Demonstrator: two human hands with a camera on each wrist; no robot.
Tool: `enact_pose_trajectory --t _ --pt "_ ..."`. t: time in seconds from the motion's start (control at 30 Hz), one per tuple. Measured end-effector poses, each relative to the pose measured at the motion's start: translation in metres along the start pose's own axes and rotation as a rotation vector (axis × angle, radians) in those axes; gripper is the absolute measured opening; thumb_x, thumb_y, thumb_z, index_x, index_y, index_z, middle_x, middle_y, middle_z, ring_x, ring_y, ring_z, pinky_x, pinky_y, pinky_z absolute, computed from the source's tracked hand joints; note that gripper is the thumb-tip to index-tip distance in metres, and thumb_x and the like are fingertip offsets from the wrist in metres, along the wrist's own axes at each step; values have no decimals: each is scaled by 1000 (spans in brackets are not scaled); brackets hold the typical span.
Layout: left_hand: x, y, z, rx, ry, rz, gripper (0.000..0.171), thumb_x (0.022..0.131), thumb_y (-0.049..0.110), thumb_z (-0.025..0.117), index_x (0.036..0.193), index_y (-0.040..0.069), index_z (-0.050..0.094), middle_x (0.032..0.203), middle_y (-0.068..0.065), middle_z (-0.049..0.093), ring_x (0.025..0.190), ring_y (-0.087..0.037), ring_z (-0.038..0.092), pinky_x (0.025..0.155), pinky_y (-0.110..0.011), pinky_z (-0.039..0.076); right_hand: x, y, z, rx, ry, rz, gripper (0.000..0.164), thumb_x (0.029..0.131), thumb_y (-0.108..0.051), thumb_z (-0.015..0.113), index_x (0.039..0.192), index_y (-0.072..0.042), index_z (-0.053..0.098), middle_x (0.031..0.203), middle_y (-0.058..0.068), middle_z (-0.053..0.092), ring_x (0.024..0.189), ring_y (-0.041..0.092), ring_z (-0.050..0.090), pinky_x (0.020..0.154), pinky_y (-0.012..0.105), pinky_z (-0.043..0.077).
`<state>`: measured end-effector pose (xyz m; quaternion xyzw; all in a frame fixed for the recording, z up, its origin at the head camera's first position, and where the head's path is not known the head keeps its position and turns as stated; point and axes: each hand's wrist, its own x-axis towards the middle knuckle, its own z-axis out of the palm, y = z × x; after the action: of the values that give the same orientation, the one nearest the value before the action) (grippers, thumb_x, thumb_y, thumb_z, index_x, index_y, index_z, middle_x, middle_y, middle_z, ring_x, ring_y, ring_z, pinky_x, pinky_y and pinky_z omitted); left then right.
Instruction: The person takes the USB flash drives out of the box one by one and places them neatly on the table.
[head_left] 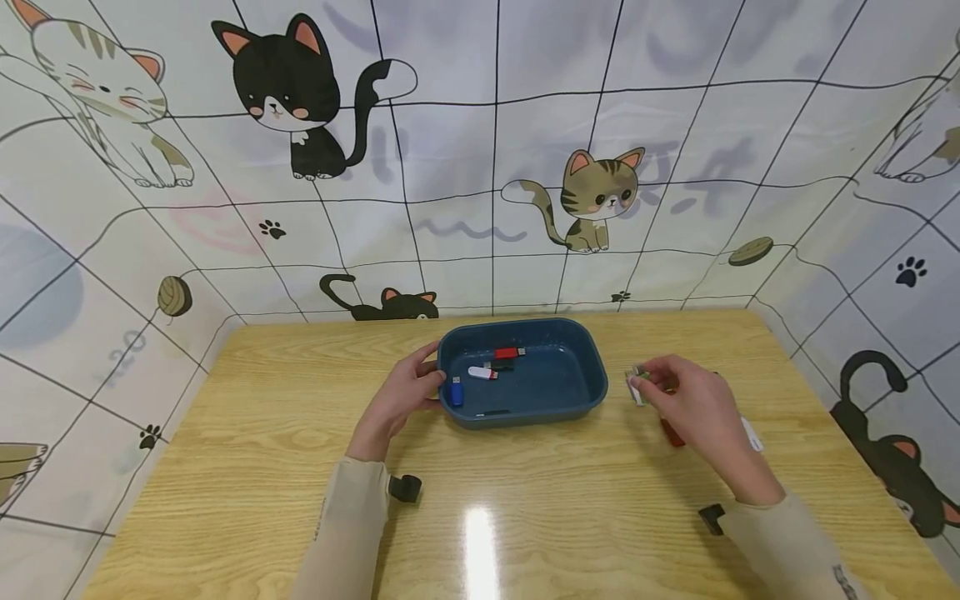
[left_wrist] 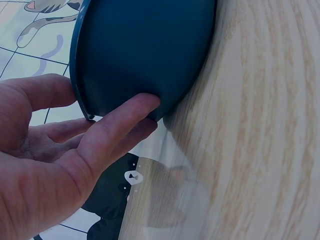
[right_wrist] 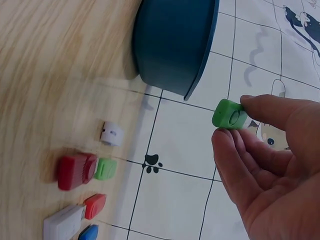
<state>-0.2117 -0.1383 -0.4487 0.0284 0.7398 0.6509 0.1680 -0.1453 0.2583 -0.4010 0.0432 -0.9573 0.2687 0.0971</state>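
Observation:
My left hand [head_left: 408, 387] grips the left end of a dark blue plastic bin [head_left: 525, 412], thumb at the rim and fingers against the outer wall, as the left wrist view also shows. Between the thumb and fingertips of my right hand [head_left: 693, 404] is a green USB stick [right_wrist: 230, 115], held above the table to the right of the bin. Inside the bin lie a red USB stick [head_left: 507, 353], a black one [head_left: 502, 365], a white and red one [head_left: 482, 372] and a blue one [head_left: 457, 392]. A dark stick [head_left: 492, 412] shows near the front wall.
More USB sticks lie on the wooden table [head_left: 247, 467] under and beside my right hand: a white one [right_wrist: 112, 133], a dark red one [right_wrist: 75, 171], a green one [right_wrist: 106, 169], a small red one [right_wrist: 95, 205] and others. Cat-patterned cloth [head_left: 450, 167] rises behind the table.

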Motion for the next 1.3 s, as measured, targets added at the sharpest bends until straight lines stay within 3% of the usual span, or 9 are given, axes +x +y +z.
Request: enact_pose_trajectory --t 0.37,0.67,0.8,1.03,1.3 --pt "0 0 1 15 18 -4 62 103 2 50 162 8 32 151 -30 49 120 -45 64 85 -54 60 -4 16 -2 -65 -128 72 32 96 -26 73 108 4 72 87 10 72 68 18 62 57 33 47" --pt "-1 1 0 9 19 -10 62 103 2 50 162 8 32 150 -30 49 121 -44 64 85 -54 60 -8 22 9 -141 -251 64 30 96 -23 74 105 5 73 85 12 73 56 13 53 50 32 41" --pt "0 0 0 6 6 -3 62 104 1 49 162 6 31 151 -32 47 120 -45 64 85 -53 60 -10 21 14 -184 -266 85 28 95 -25 75 99 3 74 73 3 63 57 15 49 49 31 37" --pt "1 0 0 -7 -6 -11 62 104 1 49 163 8 31 152 -31 47 120 -45 63 85 -51 61 -12 19 19 -214 -303 91 26 95 -23 74 75 -9 66 57 -5 36 51 14 36 49 28 27" --pt "0 2 0 -2 4 -17 61 104 1 50 162 8 33 152 -30 47 120 -44 64 84 -50 61 -12 20 26 -232 -319 88 40 95 -21 74 60 -15 54 53 -8 31 49 12 33 48 27 24"
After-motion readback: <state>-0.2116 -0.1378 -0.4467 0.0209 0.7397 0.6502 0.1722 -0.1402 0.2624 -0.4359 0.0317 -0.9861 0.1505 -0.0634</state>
